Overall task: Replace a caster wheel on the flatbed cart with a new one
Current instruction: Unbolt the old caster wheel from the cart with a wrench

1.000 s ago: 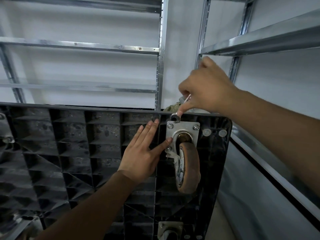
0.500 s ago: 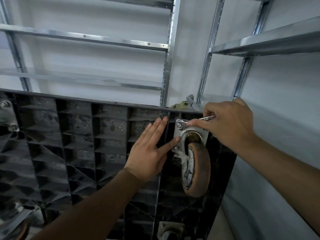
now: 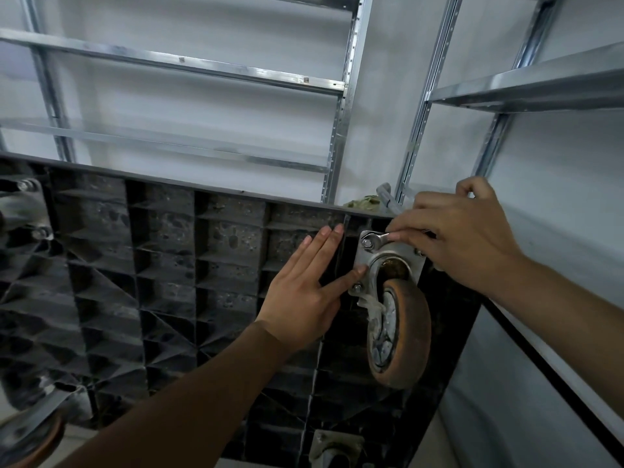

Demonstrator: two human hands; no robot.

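Note:
The flatbed cart [image 3: 162,275] stands on edge, its black ribbed underside facing me. A worn brown caster wheel [image 3: 403,332] hangs from a steel mounting plate [image 3: 366,261] bolted near the cart's upper right corner. My right hand [image 3: 462,238] grips a small silver wrench [image 3: 378,238], whose open jaw sits on the plate's upper left bolt [image 3: 367,244]. My left hand [image 3: 307,292] lies flat on the cart, fingers spread, thumb touching the plate's left edge above the lower left bolt [image 3: 357,288].
Metal shelving uprights [image 3: 344,96] and a shelf [image 3: 540,86] stand against the white wall behind the cart. Another caster [image 3: 30,434] shows at the lower left, a third mount [image 3: 334,447] at the bottom edge. A grey handle end [image 3: 386,194] pokes above the cart's top edge.
My right hand has swung the wrench from upright above the bolt down to the right, so it lies nearly level. The left hand has kept its place against the plate.

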